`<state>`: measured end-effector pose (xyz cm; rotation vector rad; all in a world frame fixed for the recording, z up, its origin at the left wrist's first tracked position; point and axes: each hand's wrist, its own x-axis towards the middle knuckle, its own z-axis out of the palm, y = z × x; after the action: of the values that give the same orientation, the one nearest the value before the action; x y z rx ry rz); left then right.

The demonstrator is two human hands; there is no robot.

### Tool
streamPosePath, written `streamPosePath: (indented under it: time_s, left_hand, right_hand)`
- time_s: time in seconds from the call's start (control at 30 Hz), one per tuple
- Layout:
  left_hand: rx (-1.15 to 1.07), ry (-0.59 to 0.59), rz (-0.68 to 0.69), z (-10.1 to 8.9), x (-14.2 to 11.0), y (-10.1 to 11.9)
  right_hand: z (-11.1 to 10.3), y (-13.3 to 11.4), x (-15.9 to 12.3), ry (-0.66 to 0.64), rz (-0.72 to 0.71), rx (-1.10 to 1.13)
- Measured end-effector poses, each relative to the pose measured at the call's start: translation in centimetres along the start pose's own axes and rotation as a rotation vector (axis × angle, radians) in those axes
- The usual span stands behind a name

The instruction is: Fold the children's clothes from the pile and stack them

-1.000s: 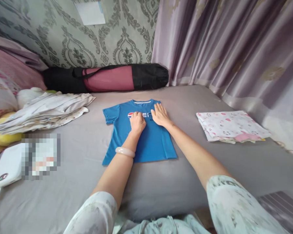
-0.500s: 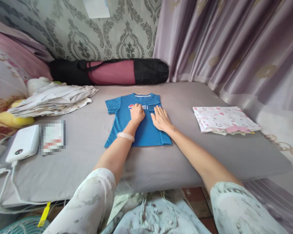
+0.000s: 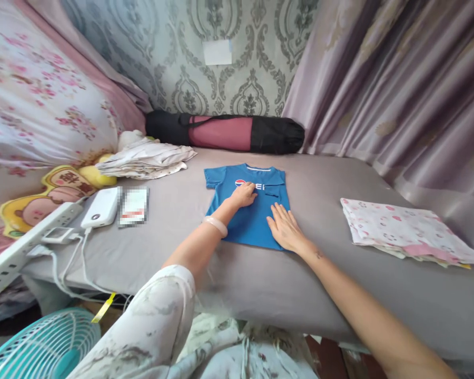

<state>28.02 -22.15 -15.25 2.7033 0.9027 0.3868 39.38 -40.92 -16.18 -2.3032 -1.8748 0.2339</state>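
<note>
Blue T-shirt [image 3: 247, 226] lies print-up on the grey sheet [image 3: 169, 242], centre of the frame, collar toward the top; the sleeve [image 3: 274, 190] at frame right looks turned in over the chest, the other [image 3: 215, 177] sticks out at frame left. Your left hand [image 3: 243, 195] sits on the print, fingers curled down; can't tell if they pinch cloth or just press. Your right hand [image 3: 286, 230] lies flat on the lower right part, fingers slightly spread, gripping nothing visible. Risks, my judgement: if your right palm drags sideways, the side edge could ruck up or go crooked; if your left fingers catch the cloth on lifting, the turned-in sleeve could spring back out. The soft sheet could also wrinkle along under pressure. Your left forearm, with its pale bangle [image 3: 215, 225], covers the lower left part, so a crease there could go unnoticed. Around: folded patterned cloth [image 3: 403, 226] at frame right, crumpled pale cloth [image 3: 152, 160] upper left, long rolled bag [image 3: 221, 132] along the top. White power bank [image 3: 100, 209] and white cables [image 3: 84, 258] at left could snag your left sleeve if that arm swings outward.
</note>
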Motion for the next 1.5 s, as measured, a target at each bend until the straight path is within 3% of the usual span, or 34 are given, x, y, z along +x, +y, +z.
streamPosePath:
  time_s: [0.1, 0.17, 0.3, 0.4, 0.5, 0.57, 0.67, 0.9, 1.1, 1.23, 1.37, 1.5]
  left_hand:
    - [0.008, 0.016, 0.027, -1.5, -1.3, -1.6]
    - [0.037, 0.068, -0.030, -2.7, -2.5, -2.7]
    - [0.115, 0.153, -0.353, -5.3, -5.9, -5.0]
    - [0.108, 0.068, -0.591, -6.8, -8.5, -6.0]
    - [0.026, -0.037, -0.684, -7.5, -10.5, -6.1]
    - [-0.042, -0.048, -0.692, -7.6, -11.2, -5.6]
    - [-0.124, -0.045, -0.692, -7.5, -11.7, -4.9]
    - [-0.227, -0.017, -0.695, -6.8, -12.3, -5.1]
    - [-0.292, -0.097, -0.713, -7.0, -12.5, -5.2]
    - [-0.300, -0.090, -0.710, -7.4, -12.7, -5.0]
    - [-0.349, -0.062, -0.727, -7.2, -12.8, -5.3]
    - [-0.410, -0.133, -0.692, -7.4, -13.2, -5.7]
  right_hand:
    - [-0.3, 0.0, -0.1, -0.027, -0.006, -0.008]
    - [-0.6, -0.1, 0.1, -0.014, -0.005, -0.020]
    - [-1.7, -0.5, 2.1, 0.080, -0.049, -0.007]
    - [-2.9, -1.9, 5.3, 0.139, -0.080, 0.081]
    - [-3.8, -4.4, 9.4, 0.151, -0.113, 0.228]
    - [-3.9, -6.7, 12.3, 0.124, -0.115, 0.380]
    - [-3.2, -10.3, 16.5, 0.007, -0.008, 0.669]
    - [-0.8, -16.3, 23.2, -0.052, 0.071, 0.596]
    - [-0.3, -19.5, 24.9, -0.029, 0.098, 0.394]
    - [0.3, -20.6, 25.4, -0.065, 0.127, 0.288]
    - [0.6, -20.6, 26.0, -0.061, 0.161, 0.350]
    - [0.4, -19.6, 26.3, -0.024, 0.192, 0.463]
